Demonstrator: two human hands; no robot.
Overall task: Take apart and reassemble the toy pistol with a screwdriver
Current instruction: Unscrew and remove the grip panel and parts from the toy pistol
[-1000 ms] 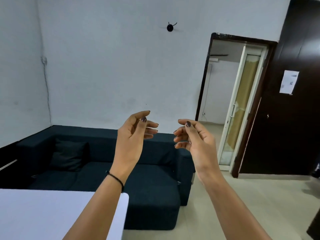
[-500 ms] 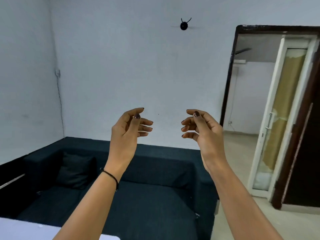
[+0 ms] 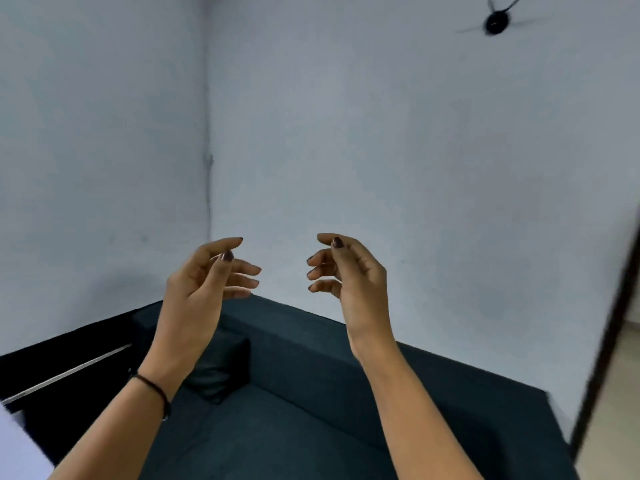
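My left hand [image 3: 204,289] and my right hand [image 3: 349,271] are raised in front of me at chest height, a short gap between them. Both have relaxed, loosely bent fingers that face each other and hold nothing. A thin black band circles my left wrist. Neither the toy pistol nor the screwdriver is in view.
A dark blue corner sofa [image 3: 311,410] with a cushion [image 3: 221,368] fills the space below my hands. Pale walls meet in a corner behind it. A black fixture [image 3: 497,21] sits high on the wall. A white table corner [image 3: 17,448] shows at bottom left, a dark door frame [image 3: 602,358] at right.
The view has swung left and up: the doorway slid out to the right edge and the wall corner came in. Both hands stay raised, empty, in much the same pose.
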